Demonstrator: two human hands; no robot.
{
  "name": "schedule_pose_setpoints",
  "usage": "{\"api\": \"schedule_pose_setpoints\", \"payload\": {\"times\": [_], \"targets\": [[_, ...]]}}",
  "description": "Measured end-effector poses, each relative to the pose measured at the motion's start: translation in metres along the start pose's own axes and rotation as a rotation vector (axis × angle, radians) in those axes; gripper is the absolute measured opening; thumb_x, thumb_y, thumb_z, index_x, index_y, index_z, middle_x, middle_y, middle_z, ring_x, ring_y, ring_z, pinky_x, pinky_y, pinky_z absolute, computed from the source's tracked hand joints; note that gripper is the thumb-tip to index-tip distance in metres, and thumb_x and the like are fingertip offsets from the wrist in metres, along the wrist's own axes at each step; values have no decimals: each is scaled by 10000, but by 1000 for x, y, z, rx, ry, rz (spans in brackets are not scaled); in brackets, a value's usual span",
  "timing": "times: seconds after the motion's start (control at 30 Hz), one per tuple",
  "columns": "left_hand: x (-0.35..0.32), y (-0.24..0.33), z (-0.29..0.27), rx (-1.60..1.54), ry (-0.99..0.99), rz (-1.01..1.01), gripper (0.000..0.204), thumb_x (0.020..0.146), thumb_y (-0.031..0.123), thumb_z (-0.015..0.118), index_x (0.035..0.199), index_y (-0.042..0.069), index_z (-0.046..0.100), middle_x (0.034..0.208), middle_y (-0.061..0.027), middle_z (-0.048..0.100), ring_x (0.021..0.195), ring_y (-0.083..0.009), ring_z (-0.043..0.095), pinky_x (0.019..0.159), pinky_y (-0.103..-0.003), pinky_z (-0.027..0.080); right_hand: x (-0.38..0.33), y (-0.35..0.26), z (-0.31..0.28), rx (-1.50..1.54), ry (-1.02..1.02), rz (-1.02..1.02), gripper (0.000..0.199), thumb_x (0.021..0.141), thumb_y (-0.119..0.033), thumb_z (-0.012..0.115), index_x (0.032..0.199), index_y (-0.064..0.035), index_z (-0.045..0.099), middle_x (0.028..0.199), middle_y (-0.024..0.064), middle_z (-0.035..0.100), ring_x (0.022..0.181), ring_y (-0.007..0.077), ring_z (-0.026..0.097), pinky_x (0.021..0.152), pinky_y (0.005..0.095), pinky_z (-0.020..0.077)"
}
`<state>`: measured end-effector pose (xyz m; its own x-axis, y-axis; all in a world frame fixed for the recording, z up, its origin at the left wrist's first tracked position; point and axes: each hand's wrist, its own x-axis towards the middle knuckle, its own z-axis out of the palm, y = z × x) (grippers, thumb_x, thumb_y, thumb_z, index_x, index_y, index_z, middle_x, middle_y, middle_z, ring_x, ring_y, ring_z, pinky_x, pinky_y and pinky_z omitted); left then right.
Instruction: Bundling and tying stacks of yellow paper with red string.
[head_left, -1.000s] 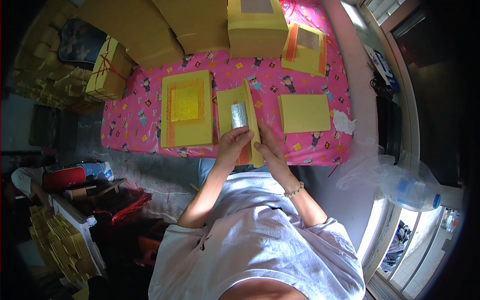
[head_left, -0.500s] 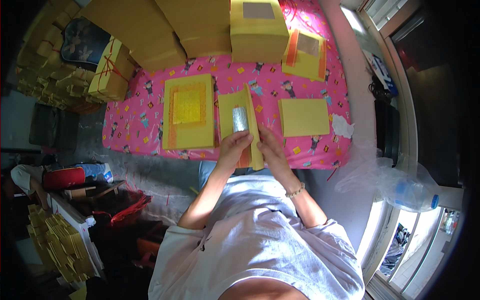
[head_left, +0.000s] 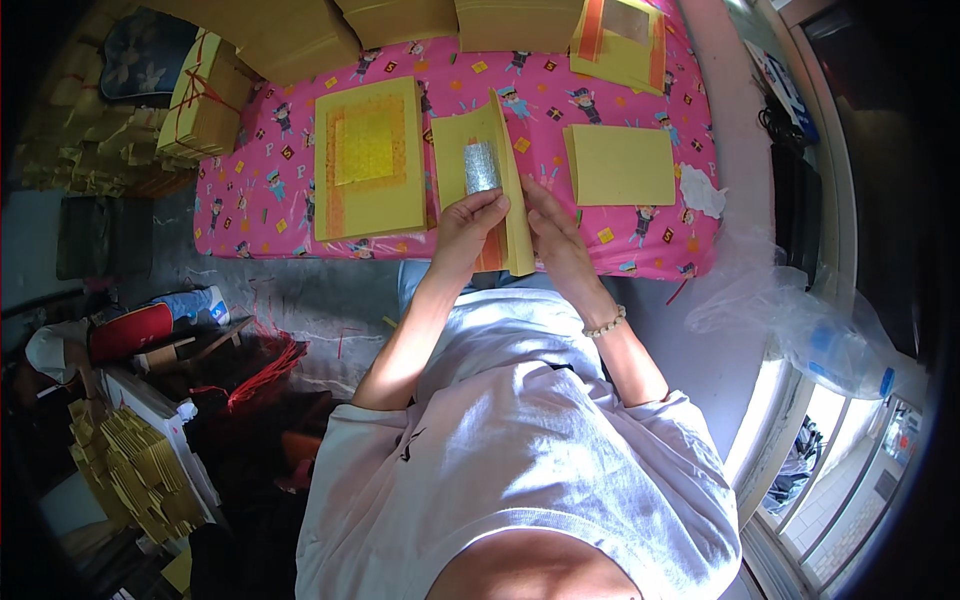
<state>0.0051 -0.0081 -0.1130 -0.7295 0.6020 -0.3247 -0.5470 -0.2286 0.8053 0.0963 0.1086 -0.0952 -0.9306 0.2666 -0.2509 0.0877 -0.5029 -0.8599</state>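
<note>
A yellow sheet of joss paper (head_left: pixel 452 150) with a silver foil patch (head_left: pixel 481 166) is raised near the table's front edge, its right side curled up. My left hand (head_left: pixel 468 228) pinches it just below the foil, thumb on top. My right hand (head_left: pixel 563 243) is closed around the curled right side, some fingers hidden behind the paper. Left of my hands lies a stack of joss paper with a gold patch (head_left: pixel 372 150) and orange border. To the right lies a plain yellow stack (head_left: pixel 625 166).
Tall yellow paper blocks (head_left: pixel 395 22) line the table's back, above the pink patterned cloth (head_left: pixel 290 185). A sheet with orange bands (head_left: pixel 621 45) lies back right, near crumpled white tissue (head_left: pixel 702 190). Red-tied bundles (head_left: pixel 203 97) stand left; a plastic bag (head_left: pixel 835 340) sits at right.
The view has shifted, so the table sits higher in the picture. Both hands still hold the sheet; its right side remains curled up, with little other visible change.
</note>
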Motion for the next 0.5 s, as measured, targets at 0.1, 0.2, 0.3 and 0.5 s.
{"api": "schedule_pose_setpoints", "payload": {"times": [0.1,0.2,0.3,0.5], "targets": [[0,-1,-1,5,-2,-7,239,876,126,632,1066,-20,634,947,-80,673,829,-114,641,726,-237,529,0,1,-2,-11,11,27,454,967,-105,371,1419,-103,329,1336,29,444,1099,93,462,898,232,391],[1,-2,-2,7,-5,-2,239,875,125,633,1067,-18,635,949,-79,673,830,-112,640,729,-236,527,1,5,-6,-11,24,57,457,967,-104,374,1422,-100,325,1334,25,444,1080,83,461,886,225,389],[1,-2,0,2,-7,-6,236,877,127,631,1066,-15,639,951,-75,673,832,-110,639,733,-235,525,1,5,-6,27,20,44,460,967,-104,376,1423,-90,318,1335,24,442,1078,78,456,889,224,383],[0,0,1,13,9,-12,236,881,134,626,1069,-9,641,950,-68,673,835,-108,638,739,-236,522,1,2,-3,75,3,39,458,968,-100,369,1422,-77,311,1353,33,431,1134,92,441,922,230,371]]}}
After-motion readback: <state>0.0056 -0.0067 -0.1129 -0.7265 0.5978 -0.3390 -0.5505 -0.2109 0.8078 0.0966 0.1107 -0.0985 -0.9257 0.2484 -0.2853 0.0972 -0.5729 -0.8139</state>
